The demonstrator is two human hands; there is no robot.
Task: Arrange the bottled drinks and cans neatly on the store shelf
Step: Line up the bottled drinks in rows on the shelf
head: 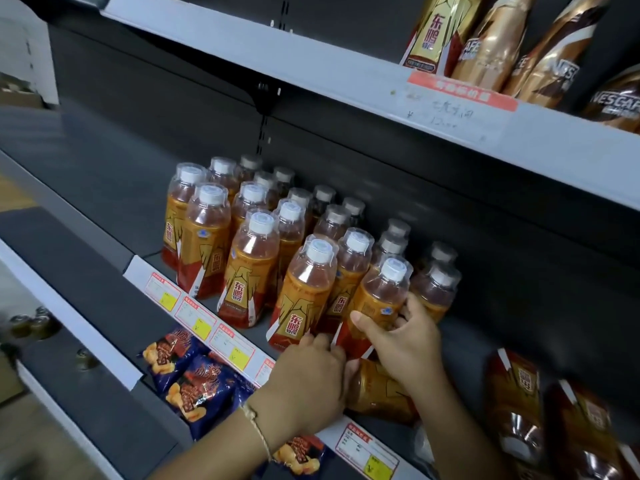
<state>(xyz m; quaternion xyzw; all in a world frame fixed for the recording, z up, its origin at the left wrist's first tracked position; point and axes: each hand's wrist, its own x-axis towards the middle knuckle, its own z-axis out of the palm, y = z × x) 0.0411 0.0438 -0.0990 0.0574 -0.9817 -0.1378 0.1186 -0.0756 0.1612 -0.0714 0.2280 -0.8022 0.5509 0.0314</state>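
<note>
Presently, a dark grey store shelf point(104, 188) is seen running from far left to near right, with a white price rail point(221, 336) along its near edge carrying red-and-yellow tags. A second shelf point(311, 64) is mounted above; on it, at the right, gold and brown coffee bottles point(491, 46) are stood beside one tall gold-labelled bottle point(440, 29).

On the middle shelf a block of orange-labelled drink bottles point(249, 268) with white caps is stood upright in rows, several deep toward the back panel. At the near right, two bottles of the same kind point(512, 403) are laid on their sides, well apart from the block.

Blue snack packets point(187, 368) are laid on the shelf below, just under the price rail. Further left on the lower level, a few can tops point(34, 323) are noted, blurred.

The right hand point(405, 337) is curled round the lower body of the nearest-right upright bottle point(384, 299), thumb across its label; the grip is closed on it. The left hand point(308, 375) is wrapped round the end of a lying bottle point(377, 393) at the shelf's near edge, just below the right hand. A cord bracelet point(258, 431) is worn on the left wrist.
</note>
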